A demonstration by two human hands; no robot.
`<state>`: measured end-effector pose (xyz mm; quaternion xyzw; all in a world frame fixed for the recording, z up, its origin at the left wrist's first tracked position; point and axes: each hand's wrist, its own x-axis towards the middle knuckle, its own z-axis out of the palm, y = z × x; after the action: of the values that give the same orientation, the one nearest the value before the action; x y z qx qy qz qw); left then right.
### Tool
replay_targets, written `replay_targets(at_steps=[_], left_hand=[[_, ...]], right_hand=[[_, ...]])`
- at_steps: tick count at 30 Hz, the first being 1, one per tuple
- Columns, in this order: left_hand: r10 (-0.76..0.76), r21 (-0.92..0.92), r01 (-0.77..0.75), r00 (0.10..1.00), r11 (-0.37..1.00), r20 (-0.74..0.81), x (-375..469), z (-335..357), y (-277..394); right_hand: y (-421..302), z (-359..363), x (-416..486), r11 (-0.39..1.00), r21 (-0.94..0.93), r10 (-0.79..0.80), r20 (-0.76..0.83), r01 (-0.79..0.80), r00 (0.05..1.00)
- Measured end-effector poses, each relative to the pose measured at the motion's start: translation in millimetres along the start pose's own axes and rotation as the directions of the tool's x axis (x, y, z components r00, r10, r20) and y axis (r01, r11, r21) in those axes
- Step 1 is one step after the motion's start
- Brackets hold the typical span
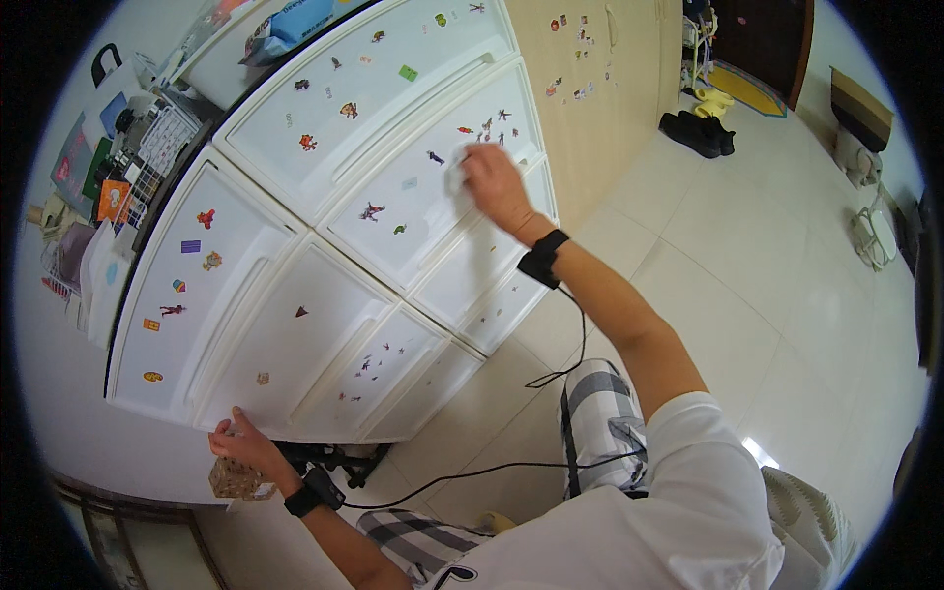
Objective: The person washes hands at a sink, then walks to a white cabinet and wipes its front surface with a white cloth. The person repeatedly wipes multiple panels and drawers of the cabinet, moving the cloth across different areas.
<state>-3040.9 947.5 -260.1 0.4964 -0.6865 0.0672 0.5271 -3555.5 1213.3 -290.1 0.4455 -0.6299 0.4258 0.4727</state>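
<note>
A white plastic drawer cabinet point(346, 269) with many small stickers on its drawer fronts stands before me. My right hand point(495, 181) is at an upper right drawer front, its fingers bunched around something whitish that is blurred; I cannot tell whether it is a cloth or tissue. Stickers of small figures point(488, 127) lie just above that hand, and a dark figure sticker point(435, 157) is beside it. My left hand point(247, 446) is at the cabinet's lower left edge, fingers curled. A brown patterned box point(234, 479) shows just under it; whether the fingers hold it is unclear.
A wire basket point(158, 140) and assorted items crowd the cabinet top, with a blue packet point(299, 26) farther along. A wooden cupboard door point(582, 125) adjoins. Black shoes point(697, 135) stand on the tiled floor. Black cables point(457, 476) run from both wrist straps.
</note>
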Motion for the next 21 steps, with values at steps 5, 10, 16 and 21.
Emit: replay_targets(at_steps=[5,10,16,21], left_hand=[[0.059,0.011,-0.059,0.998,0.998,-0.029,-1,2,-1],[0.074,-0.007,-0.074,0.997,0.997,-0.009,-1,1,-8],[0.074,0.061,-0.074,0.997,0.995,-0.013,3,3,-14],[0.038,0.022,-0.038,0.999,0.999,0.003,2,2,-10]], right_hand=[[102,-25,37,0.910,-0.106,0.361,-0.272,-0.401,0.892],[166,7,101,0.962,-0.095,0.250,-0.059,-0.255,0.966],[208,37,35,0.968,0.069,0.233,0.112,-0.241,0.966],[172,15,-87,0.784,0.123,0.579,0.206,-0.608,0.789]])
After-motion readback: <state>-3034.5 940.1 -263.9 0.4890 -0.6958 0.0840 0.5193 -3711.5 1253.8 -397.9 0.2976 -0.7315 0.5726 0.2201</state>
